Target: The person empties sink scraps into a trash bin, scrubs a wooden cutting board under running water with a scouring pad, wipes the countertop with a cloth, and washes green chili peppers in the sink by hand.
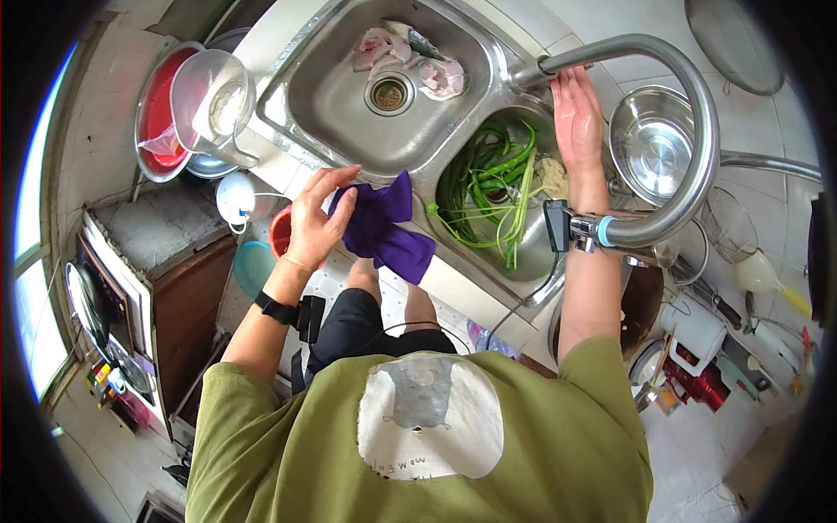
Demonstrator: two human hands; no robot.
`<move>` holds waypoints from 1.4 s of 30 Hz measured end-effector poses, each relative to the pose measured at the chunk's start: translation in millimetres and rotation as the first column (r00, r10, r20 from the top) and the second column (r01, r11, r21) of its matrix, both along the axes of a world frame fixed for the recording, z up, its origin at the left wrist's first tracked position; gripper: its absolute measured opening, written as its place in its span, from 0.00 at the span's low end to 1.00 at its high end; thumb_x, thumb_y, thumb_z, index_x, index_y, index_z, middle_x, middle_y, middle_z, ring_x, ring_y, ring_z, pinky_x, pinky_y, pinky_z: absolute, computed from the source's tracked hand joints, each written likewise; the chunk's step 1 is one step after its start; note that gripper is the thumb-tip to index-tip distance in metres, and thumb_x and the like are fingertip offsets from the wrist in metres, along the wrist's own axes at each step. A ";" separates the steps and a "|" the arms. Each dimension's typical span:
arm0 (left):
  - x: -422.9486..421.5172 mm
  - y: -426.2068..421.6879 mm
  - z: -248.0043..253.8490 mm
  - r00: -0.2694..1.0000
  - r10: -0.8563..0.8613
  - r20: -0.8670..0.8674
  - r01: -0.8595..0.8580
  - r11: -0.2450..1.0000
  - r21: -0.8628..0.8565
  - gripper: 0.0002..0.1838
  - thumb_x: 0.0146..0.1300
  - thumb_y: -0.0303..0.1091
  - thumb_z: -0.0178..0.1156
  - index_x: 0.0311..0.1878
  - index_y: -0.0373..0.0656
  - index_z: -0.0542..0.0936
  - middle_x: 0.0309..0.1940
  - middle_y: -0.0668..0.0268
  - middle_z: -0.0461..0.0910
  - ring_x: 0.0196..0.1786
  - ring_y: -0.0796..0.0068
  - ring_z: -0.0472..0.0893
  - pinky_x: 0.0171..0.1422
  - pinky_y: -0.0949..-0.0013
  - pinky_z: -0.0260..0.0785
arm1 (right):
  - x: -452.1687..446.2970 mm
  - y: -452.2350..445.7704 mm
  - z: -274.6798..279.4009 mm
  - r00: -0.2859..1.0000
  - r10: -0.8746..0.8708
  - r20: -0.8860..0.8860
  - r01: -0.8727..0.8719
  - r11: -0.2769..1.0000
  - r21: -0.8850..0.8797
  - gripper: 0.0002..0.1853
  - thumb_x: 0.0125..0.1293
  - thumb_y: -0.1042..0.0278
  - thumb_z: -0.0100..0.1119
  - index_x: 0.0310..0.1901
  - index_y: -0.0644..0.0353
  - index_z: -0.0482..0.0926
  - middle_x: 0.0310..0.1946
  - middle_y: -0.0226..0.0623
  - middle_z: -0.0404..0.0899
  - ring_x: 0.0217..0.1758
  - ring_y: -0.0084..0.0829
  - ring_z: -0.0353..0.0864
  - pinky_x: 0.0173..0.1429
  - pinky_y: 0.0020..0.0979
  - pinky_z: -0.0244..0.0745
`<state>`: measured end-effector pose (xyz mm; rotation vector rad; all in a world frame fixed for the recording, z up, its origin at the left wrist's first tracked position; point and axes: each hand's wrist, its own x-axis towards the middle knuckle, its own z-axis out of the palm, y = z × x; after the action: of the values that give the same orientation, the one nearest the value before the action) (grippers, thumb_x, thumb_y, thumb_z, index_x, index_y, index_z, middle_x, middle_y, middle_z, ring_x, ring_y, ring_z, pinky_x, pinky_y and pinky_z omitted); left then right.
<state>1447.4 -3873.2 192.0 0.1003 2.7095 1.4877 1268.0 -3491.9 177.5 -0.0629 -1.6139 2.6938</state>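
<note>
My left hand (317, 216) is at the sink's front edge, thumb and fingers closed on one side of a purple cloth (384, 225) that hangs over the counter edge. My right hand (578, 119) is flat with fingers stretched out, palm showing, beside the base of the curved metal faucet (697, 113); it holds nothing. Below that hand, the smaller sink basin holds green peppers (455, 187), thin green stalks (520, 205) and pale pieces (551, 179). Pieces of raw fish (443, 78) lie by the drain (388, 94) of the larger basin (323, 113).
A metal pot (652, 131) stands right of the faucet, with a wire strainer (731, 222) nearby. At left are a clear plastic jug (196, 109) and a red basin (157, 83). A wooden-sided cabinet (196, 305) stands left of my legs.
</note>
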 end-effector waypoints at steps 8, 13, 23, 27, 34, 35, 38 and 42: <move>-1.2 -29.4 -3.5 0.876 0.362 0.319 -0.476 0.756 0.450 0.17 0.79 0.37 0.57 0.63 0.39 0.81 0.47 0.65 0.85 0.47 0.78 0.81 0.57 0.71 0.74 | -4.4 -5.1 -1.0 0.999 -0.039 -0.033 0.041 0.997 0.060 0.28 0.76 0.77 0.46 0.76 0.72 0.61 0.77 0.48 0.63 0.82 0.37 0.59 0.87 0.40 0.47; -5.6 -51.1 3.1 0.902 0.411 0.130 -0.431 0.850 0.302 0.17 0.80 0.38 0.55 0.63 0.38 0.81 0.46 0.66 0.84 0.46 0.81 0.80 0.56 0.72 0.74 | 20.9 11.6 -14.9 0.998 -0.058 0.025 0.054 0.989 0.137 0.26 0.78 0.70 0.47 0.74 0.68 0.66 0.70 0.45 0.73 0.74 0.35 0.70 0.80 0.39 0.61; 2.9 80.4 1.6 0.965 -0.020 0.261 -0.074 0.935 0.346 0.12 0.72 0.30 0.62 0.55 0.39 0.85 0.37 0.64 0.84 0.37 0.79 0.81 0.45 0.72 0.75 | 186.6 -38.8 -131.6 0.955 0.014 0.297 -0.295 -0.059 0.954 0.22 0.71 0.49 0.62 0.53 0.61 0.77 0.44 0.50 0.86 0.51 0.53 0.86 0.55 0.51 0.79; -3.7 135.8 -7.2 0.905 -0.264 0.333 0.177 0.947 0.267 0.15 0.76 0.30 0.57 0.61 0.36 0.80 0.38 0.64 0.86 0.41 0.78 0.84 0.49 0.73 0.77 | 159.2 -34.9 -113.6 0.871 0.135 0.473 -0.455 -0.144 0.879 0.21 0.72 0.49 0.59 0.50 0.61 0.79 0.43 0.53 0.86 0.50 0.56 0.85 0.54 0.54 0.78; -17.5 196.0 -70.1 0.676 -0.258 0.691 -0.131 0.880 0.457 0.21 0.82 0.44 0.50 0.64 0.36 0.76 0.53 0.58 0.82 0.53 0.73 0.83 0.59 0.64 0.77 | 151.9 -23.6 -45.5 0.888 0.047 0.457 -0.459 0.103 0.882 0.18 0.74 0.52 0.55 0.49 0.61 0.79 0.44 0.54 0.86 0.48 0.59 0.85 0.51 0.55 0.79; -23.6 208.4 -81.8 0.655 -0.306 0.691 -0.183 0.823 0.537 0.21 0.82 0.45 0.49 0.62 0.37 0.76 0.54 0.57 0.82 0.54 0.72 0.82 0.61 0.62 0.76 | 153.4 -26.7 -30.8 0.903 0.064 0.425 -0.429 0.079 0.900 0.16 0.73 0.57 0.55 0.51 0.62 0.78 0.46 0.54 0.85 0.49 0.58 0.85 0.51 0.53 0.80; -37.9 245.3 -97.9 0.636 -0.334 0.696 -0.422 0.604 0.676 0.19 0.82 0.44 0.48 0.58 0.36 0.76 0.51 0.57 0.81 0.51 0.70 0.82 0.61 0.61 0.75 | 169.7 -28.3 -26.8 0.955 0.088 0.283 -0.277 -0.066 0.958 0.13 0.70 0.66 0.56 0.52 0.63 0.78 0.48 0.54 0.85 0.51 0.57 0.85 0.52 0.51 0.81; -42.1 272.7 -101.9 0.612 -0.177 0.771 -0.690 0.357 0.630 0.16 0.83 0.41 0.46 0.46 0.39 0.76 0.31 0.66 0.75 0.32 0.74 0.73 0.39 0.68 0.69 | 201.5 -29.9 -11.3 0.994 0.107 0.018 -0.012 -0.050 0.999 0.11 0.66 0.75 0.55 0.49 0.63 0.81 0.43 0.49 0.85 0.50 0.52 0.85 0.50 0.47 0.81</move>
<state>1405.3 -3600.5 90.1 -0.8463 0.9889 2.2520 1469.5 -3521.7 166.2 0.1157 -3.0738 0.6927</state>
